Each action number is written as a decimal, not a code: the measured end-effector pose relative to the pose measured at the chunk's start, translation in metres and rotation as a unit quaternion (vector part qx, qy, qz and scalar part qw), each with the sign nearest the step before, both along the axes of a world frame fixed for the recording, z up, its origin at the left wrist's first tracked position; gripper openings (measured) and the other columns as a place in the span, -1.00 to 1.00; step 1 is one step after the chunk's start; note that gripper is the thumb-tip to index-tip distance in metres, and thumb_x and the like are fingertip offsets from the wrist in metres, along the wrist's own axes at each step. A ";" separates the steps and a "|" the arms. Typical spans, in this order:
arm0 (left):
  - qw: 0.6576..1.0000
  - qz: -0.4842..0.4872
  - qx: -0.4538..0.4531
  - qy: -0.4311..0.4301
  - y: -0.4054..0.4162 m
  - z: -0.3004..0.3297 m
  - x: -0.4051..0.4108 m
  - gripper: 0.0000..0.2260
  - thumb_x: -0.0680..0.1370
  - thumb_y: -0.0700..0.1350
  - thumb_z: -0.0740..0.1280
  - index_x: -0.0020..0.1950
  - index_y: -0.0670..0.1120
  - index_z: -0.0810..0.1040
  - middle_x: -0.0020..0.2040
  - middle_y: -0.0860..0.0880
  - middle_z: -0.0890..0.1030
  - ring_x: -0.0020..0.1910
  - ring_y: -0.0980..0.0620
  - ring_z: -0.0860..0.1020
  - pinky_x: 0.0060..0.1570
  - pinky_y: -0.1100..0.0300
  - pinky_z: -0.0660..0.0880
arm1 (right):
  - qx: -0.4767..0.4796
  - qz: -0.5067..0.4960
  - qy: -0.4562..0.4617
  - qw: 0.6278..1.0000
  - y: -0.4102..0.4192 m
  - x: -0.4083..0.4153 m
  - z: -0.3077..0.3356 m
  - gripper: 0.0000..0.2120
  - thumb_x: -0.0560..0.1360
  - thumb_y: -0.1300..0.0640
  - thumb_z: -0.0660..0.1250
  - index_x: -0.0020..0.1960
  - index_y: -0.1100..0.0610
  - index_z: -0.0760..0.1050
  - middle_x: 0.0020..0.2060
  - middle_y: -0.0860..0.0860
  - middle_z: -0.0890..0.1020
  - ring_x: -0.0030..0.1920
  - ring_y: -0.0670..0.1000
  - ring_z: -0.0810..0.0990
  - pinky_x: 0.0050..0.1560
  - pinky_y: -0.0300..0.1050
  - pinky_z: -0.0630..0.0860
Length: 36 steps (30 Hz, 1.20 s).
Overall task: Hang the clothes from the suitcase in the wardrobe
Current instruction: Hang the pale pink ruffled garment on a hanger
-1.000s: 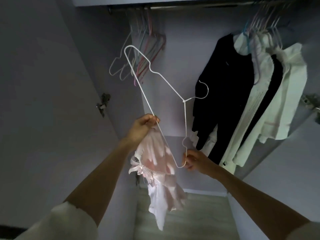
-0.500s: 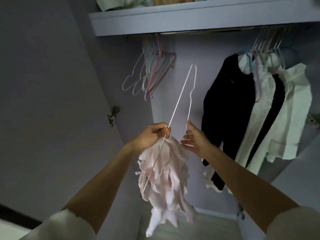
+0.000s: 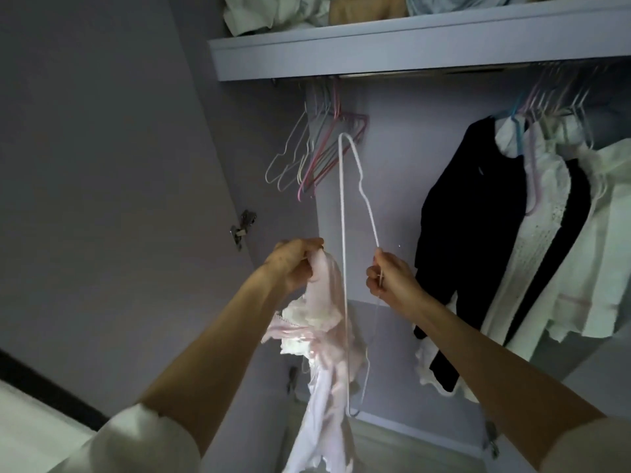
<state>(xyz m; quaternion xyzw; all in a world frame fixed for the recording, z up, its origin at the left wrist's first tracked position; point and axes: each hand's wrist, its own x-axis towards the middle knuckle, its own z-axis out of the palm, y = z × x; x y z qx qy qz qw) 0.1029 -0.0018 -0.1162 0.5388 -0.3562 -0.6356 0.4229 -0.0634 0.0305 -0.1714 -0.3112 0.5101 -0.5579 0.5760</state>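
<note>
Holding a pink garment and a white hanger at the open wardrobe

Gripping the bunched top of a pale pink garment (image 3: 324, 336), the left hand (image 3: 293, 264) has its fingers curled tight round the cloth; the rest of the garment hangs down in front of the wardrobe. The right hand (image 3: 389, 278) pinches one wire of a white hanger (image 3: 344, 268), which stands nearly on end just right of the garment, one tip pointing up towards the rail (image 3: 409, 75).

Inside, the wardrobe (image 3: 386, 165) has pale lilac walls and is dimly lit. A shelf (image 3: 409, 42) runs across the top, with folded cloth (image 3: 273, 11) piled on it. Under it, at the left end of the rail, hangs a cluster of empty hangers (image 3: 314, 155) in white, pink and blue. To the right hang a black jacket (image 3: 467, 216) and several white garments (image 3: 597, 250). A metal hinge (image 3: 242, 227) sits on the left door panel, and a strip of light wood floor (image 3: 392, 448) shows low down.
</note>
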 end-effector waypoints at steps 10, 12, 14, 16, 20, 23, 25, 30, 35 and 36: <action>0.988 -0.044 0.005 0.151 0.004 0.007 -0.016 -0.72 0.52 -0.45 0.06 -0.03 -0.29 0.54 -0.34 -0.13 0.58 -0.39 0.00 0.58 -0.36 0.27 0.58 | -0.063 0.095 0.153 0.982 0.014 0.006 0.004 -0.84 0.48 0.25 0.34 -0.18 0.09 0.37 -0.46 -0.05 0.44 -0.48 -0.13 0.38 -0.46 -0.29 0.29; 0.984 -0.058 -0.013 0.169 0.004 0.006 -0.016 -0.73 0.51 -0.47 0.09 -0.14 -0.26 0.54 -0.37 -0.12 0.59 -0.41 0.00 0.62 -0.36 0.26 0.58 | -0.085 0.092 0.169 0.978 0.012 0.002 0.011 -0.81 0.50 0.32 0.26 -0.25 0.11 0.40 -0.47 -0.04 0.40 -0.48 -0.14 0.35 -0.44 -0.26 0.26; 0.985 -0.045 -0.042 0.163 0.003 0.002 -0.013 -0.74 0.49 -0.49 0.12 -0.09 -0.25 0.55 -0.26 -0.14 0.60 -0.37 -0.03 0.65 -0.33 0.21 0.60 | -0.102 0.080 0.204 0.970 0.009 -0.003 0.021 -0.85 0.51 0.35 0.19 -0.20 0.21 0.44 -0.39 0.03 0.41 -0.38 -0.09 0.37 -0.36 -0.19 0.26; 0.993 -0.062 -0.077 0.065 0.006 -0.005 -0.006 -0.73 0.52 -0.47 0.13 0.02 -0.21 0.54 -0.18 -0.13 0.58 -0.36 -0.03 0.64 -0.29 0.19 0.61 | -0.106 0.066 0.233 0.964 0.005 -0.010 0.032 -0.83 0.52 0.32 0.15 -0.09 0.20 0.51 -0.25 0.10 0.47 -0.23 0.00 0.42 -0.25 -0.16 0.32; 0.942 -0.222 -0.136 -0.213 0.010 -0.033 0.000 -0.63 0.48 -0.37 0.28 0.24 -0.09 0.50 -0.04 -0.08 0.52 -0.16 0.01 0.52 -0.21 0.32 0.49 | -0.097 0.049 0.238 0.965 -0.003 -0.023 0.048 -0.74 0.52 0.27 0.13 -0.13 0.02 0.54 -0.20 0.00 0.56 -0.08 0.03 0.50 -0.04 -0.11 0.37; 0.855 -0.280 -0.160 -0.407 0.004 -0.059 -0.006 -0.33 0.31 -0.01 0.43 0.41 0.07 0.33 0.25 -0.09 0.48 0.22 -0.13 0.48 0.23 0.09 0.45 | -0.098 0.061 0.229 0.967 -0.005 -0.030 0.057 -0.78 0.48 0.23 0.12 -0.04 0.15 0.54 -0.17 0.04 0.59 -0.10 0.04 0.55 -0.07 -0.11 0.41; 0.822 -0.274 -0.165 -0.472 0.002 -0.071 -0.014 -0.35 0.34 0.10 0.37 0.41 0.04 0.34 0.33 -0.10 0.43 0.31 -0.16 0.40 0.33 0.02 0.31 | -0.111 0.070 0.179 0.975 -0.003 -0.032 0.065 -0.79 0.50 0.28 0.11 -0.20 0.15 0.50 -0.37 -0.04 0.59 -0.30 -0.07 0.55 -0.22 -0.20 0.42; 0.826 -0.177 -0.215 -0.490 0.004 -0.071 -0.023 -0.78 0.58 -0.18 0.16 0.16 -0.13 0.53 0.14 -0.18 0.57 0.15 -0.18 0.52 0.13 0.13 0.39 | -0.102 0.004 0.243 0.965 0.001 -0.057 0.070 -0.76 0.53 0.28 0.11 -0.21 0.23 0.51 -0.35 -0.01 0.55 -0.27 -0.09 0.49 -0.18 -0.20 0.38; 0.835 -0.156 -0.248 -0.467 -0.006 -0.052 -0.002 -0.85 0.57 -0.18 0.22 0.00 -0.21 0.53 -0.01 -0.25 0.59 -0.04 -0.15 0.54 -0.13 0.12 0.37 | -0.097 -0.015 0.450 0.888 0.012 -0.094 0.046 -0.72 0.53 0.34 0.08 -0.31 0.16 0.37 -0.45 0.03 0.32 -0.55 -0.19 0.30 -0.45 -0.30 0.21; 0.840 -0.160 -0.255 -0.452 -0.007 -0.047 0.002 -0.85 0.56 -0.16 0.25 -0.01 -0.21 0.55 -0.06 -0.23 0.60 -0.10 -0.09 0.52 -0.18 0.15 0.33 | -0.089 -0.014 0.482 0.872 0.012 -0.098 0.040 -0.75 0.53 0.33 0.09 -0.25 0.15 0.44 -0.44 0.03 0.36 -0.53 -0.17 0.31 -0.41 -0.25 0.23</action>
